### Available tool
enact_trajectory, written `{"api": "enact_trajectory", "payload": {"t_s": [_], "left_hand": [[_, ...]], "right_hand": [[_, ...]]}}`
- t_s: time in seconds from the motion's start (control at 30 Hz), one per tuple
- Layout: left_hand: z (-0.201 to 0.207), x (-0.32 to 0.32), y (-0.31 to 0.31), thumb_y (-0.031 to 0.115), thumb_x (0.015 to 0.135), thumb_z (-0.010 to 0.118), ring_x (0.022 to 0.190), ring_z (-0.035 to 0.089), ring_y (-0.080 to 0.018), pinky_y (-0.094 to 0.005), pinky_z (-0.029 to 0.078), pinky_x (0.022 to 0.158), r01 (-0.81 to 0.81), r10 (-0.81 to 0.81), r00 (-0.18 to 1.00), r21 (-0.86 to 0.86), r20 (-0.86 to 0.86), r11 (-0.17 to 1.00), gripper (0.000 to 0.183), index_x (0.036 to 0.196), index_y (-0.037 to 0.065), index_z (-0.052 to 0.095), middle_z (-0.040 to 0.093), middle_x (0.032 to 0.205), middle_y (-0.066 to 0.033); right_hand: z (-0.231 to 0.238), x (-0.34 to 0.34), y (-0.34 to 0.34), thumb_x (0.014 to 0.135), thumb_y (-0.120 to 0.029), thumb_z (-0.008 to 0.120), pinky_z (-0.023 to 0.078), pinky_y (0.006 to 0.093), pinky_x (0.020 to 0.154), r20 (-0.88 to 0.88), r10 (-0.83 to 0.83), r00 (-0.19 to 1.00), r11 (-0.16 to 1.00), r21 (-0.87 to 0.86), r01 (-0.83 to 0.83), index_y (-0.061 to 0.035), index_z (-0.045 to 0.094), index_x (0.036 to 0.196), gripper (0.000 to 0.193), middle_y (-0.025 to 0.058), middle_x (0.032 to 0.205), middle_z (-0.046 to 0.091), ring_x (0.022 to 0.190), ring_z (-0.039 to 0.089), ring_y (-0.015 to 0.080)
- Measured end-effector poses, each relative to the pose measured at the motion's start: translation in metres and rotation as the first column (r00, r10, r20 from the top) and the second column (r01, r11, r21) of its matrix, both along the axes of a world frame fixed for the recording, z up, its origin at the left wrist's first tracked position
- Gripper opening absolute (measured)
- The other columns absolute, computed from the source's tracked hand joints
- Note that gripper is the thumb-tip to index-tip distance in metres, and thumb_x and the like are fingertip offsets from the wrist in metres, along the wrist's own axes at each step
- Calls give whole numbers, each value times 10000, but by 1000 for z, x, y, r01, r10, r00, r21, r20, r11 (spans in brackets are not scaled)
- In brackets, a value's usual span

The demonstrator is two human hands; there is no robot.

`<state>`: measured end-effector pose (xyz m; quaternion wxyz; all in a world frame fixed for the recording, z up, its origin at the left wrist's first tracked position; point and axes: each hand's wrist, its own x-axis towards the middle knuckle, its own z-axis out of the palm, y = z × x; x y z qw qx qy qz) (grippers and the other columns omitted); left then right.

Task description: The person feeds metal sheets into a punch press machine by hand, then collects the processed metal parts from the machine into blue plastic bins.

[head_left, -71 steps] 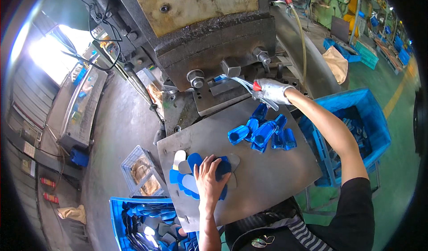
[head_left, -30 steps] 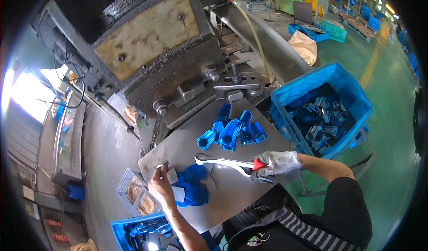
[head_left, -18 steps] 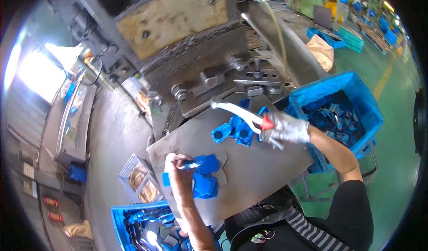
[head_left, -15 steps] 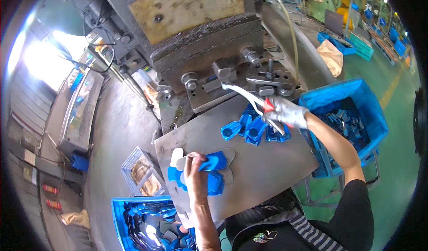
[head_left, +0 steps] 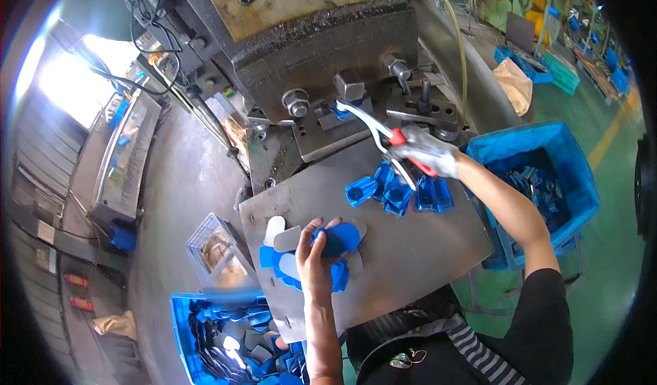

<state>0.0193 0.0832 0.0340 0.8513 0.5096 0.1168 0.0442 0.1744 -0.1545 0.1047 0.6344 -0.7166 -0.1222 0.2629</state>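
My right hand [head_left: 428, 152], in a grey-white glove, is closed round the red handles of long-nosed tongs [head_left: 363, 117]. The tongs' tip reaches into the die [head_left: 349, 121] under the press, at a small blue piece [head_left: 340, 112]; whether it grips that piece I cannot tell. My bare left hand [head_left: 315, 258] holds a flat blue blank [head_left: 340, 238] with a rounded end between thumb and fingers. Beneath and beside it lie several blue and grey blanks [head_left: 275, 231] on the metal table [head_left: 404, 268]. Several bent, shaped blue parts [head_left: 397, 192] lie in a pile below the tongs.
The press head [head_left: 328, 56] hangs over the die, with large bolts at its face. A blue crate [head_left: 582, 180] of shaped parts stands right of the table. At lower left is a blue crate [head_left: 179, 330] full of blanks, beside a pale plastic basket [head_left: 205, 245].
The tongs' tip has moved up into the die, where a blue piece now shows. My left hand has turned the blue blank, its thumb now showing. The view has shifted slightly.
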Motion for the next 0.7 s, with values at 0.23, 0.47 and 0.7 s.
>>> {"api": "enact_trajectory", "payload": {"t_s": [0.23, 0.47, 0.7], "left_hand": [[-7, 18, -16, 234, 967, 408, 1124, 534, -282, -397, 490, 855, -2, -19, 986, 127, 163, 992, 356, 1293, 91, 392, 523, 1237, -236], [2, 15, -29, 285, 980, 407, 1147, 518, -268, -410, 409, 969, 48, -29, 995, -198, 100, 979, 453, 1367, 72, 307, 520, 1246, -207], [-4, 9, -2, 245, 844, 646, 1216, 460, -282, -400, 340, 1019, -131, -43, 973, 702, 225, 701, 561, 1307, 43, 402, 497, 1294, -181]], "right_hand": [[-33, -80, -73, 873, -288, 588, 481, 377, 583, 383, 255, 888, 787, -616, 41, -21, 467, 968, 308, 146, 718, 562, 640, 614, 281], [-14, -144, -38, 911, -376, 482, 501, 441, 694, 323, 508, 799, 605, -794, -63, -36, 443, 1148, 416, 210, 810, 630, 766, 636, 352], [-14, -99, -51, 914, -394, 469, 495, 461, 695, 518, 458, 723, 671, -734, 101, -82, 453, 1106, 367, 200, 805, 622, 747, 620, 376]]}}
